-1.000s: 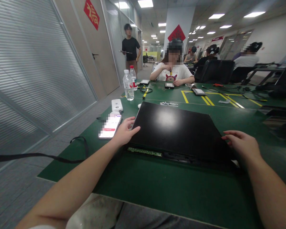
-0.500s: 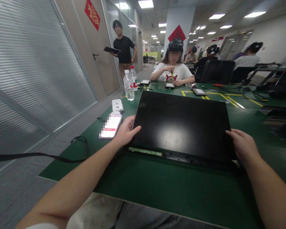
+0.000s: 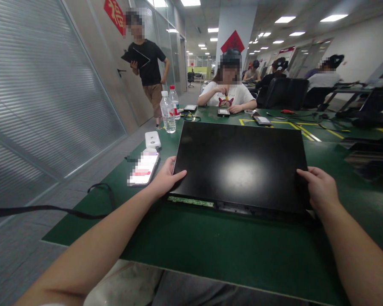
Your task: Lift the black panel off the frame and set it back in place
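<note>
A black flat display panel (image 3: pixel 236 165) is tilted above the green table (image 3: pixel 223 250), its glossy face toward me with a pale glare on it. My left hand (image 3: pixel 167 176) grips its left edge, thumb on the face and fingers behind. At the right edge, my right hand (image 3: pixel 321 187) pinches the panel, thumb on the front. Along the lower edge runs a narrow green circuit board (image 3: pixel 191 201) at the left, beside a dark strip. Whether the lower edge touches the table I cannot tell.
Left of the panel lie a lit phone (image 3: pixel 144 169), a white device (image 3: pixel 152 140) and a black strap (image 3: pixel 51 208). Two water bottles (image 3: pixel 168 117) stand behind. Across the table a person (image 3: pixel 228 89) works on a small drive-like box (image 3: pixel 223 112); another person (image 3: pixel 147 63) walks at left.
The panel has tipped slightly and its glare has shifted right; both hands keep their grip. The view has moved a little, and the person at left has come closer.
</note>
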`<state>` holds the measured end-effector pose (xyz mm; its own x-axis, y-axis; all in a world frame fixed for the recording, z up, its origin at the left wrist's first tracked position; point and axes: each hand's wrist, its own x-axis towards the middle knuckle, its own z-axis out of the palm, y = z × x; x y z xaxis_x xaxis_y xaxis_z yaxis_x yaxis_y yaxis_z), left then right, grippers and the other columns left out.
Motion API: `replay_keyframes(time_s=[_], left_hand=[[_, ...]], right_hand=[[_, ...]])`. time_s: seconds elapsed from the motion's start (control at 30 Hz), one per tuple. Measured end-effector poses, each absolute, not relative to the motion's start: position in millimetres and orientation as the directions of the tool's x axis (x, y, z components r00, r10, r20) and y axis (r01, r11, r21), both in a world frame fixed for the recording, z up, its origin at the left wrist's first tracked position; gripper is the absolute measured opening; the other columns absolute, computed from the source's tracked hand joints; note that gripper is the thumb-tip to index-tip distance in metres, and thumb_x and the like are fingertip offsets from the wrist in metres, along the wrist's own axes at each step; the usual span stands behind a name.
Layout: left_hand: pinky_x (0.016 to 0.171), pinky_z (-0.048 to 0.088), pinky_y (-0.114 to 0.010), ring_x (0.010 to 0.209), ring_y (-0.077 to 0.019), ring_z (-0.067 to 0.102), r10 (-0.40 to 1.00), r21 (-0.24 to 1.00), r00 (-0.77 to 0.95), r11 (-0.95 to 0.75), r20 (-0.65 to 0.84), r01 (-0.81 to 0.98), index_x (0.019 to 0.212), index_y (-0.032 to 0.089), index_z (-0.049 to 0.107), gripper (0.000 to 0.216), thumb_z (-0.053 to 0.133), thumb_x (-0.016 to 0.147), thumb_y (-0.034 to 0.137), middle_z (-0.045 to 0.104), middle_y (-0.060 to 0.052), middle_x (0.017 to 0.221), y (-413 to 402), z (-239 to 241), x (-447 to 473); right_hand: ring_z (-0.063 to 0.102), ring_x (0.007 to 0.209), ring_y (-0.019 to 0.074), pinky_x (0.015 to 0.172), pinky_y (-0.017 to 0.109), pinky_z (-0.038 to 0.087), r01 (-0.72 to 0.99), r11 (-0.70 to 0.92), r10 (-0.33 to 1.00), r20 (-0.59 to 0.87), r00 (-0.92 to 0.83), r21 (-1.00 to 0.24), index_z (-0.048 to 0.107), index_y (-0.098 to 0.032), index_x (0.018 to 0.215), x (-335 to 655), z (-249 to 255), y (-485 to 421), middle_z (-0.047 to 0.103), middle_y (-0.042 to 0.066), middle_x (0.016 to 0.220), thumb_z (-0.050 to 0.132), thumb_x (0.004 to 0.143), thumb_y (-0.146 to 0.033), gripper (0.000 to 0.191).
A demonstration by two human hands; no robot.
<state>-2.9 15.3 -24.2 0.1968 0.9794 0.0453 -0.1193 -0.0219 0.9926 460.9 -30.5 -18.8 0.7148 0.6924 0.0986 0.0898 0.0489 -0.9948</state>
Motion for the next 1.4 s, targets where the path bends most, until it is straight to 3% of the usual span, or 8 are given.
replay_keyframes(time_s=[0.33,0.67,0.93,1.4], left_hand=[[0.122,0.049,-0.060,0.147,-0.0373,0.060,0.969,0.984,0.207,-0.109,0.136,-0.138,0.152,0.026,0.042,0.089,0.087,0.076,0.028,0.063,-0.015,0.157,13.2,-20.1,0.6],[0.115,0.055,-0.059,0.130,-0.0367,0.070,0.971,0.990,0.219,-0.069,0.095,-0.126,0.155,0.026,0.041,0.093,0.088,0.075,0.031,0.074,-0.012,0.139,13.6,-20.1,-0.8],[0.114,0.055,-0.060,0.128,-0.0365,0.071,0.974,0.987,0.212,-0.051,0.083,-0.150,0.146,0.026,0.045,0.087,0.089,0.072,0.027,0.075,-0.011,0.134,11.6,-17.6,0.9],[0.116,0.054,-0.061,0.132,-0.0378,0.071,0.975,0.984,0.213,-0.030,0.068,-0.177,0.139,0.026,0.044,0.081,0.088,0.072,0.023,0.076,-0.010,0.134,12.0,-16.8,0.7]], right_hand=[[0.062,0.065,0.0141,0.060,0.027,0.052,0.133,0.246,0.619,0.261,0.741,-0.960,0.072,-0.020,0.072,454.9,-16.8,-31.1,0.072,-0.001,0.072,0.085,0.047,-0.036,0.033],[0.065,0.062,0.0161,0.055,0.027,0.056,0.078,0.174,0.683,0.177,0.709,-0.982,0.069,-0.021,0.075,452.4,-18.7,-32.8,0.073,0.000,0.071,0.095,0.039,-0.035,0.047],[0.064,0.061,0.0155,0.052,0.025,0.054,0.072,0.133,0.678,0.144,0.721,-0.988,0.066,-0.020,0.073,452.8,-19.1,-32.9,0.070,0.000,0.069,0.097,0.035,-0.037,0.052],[0.064,0.063,0.0163,0.053,0.026,0.055,0.101,0.148,0.682,0.175,0.710,-0.984,0.064,-0.021,0.071,456.1,-25.7,-30.9,0.070,-0.001,0.070,0.094,0.043,-0.038,0.045]])
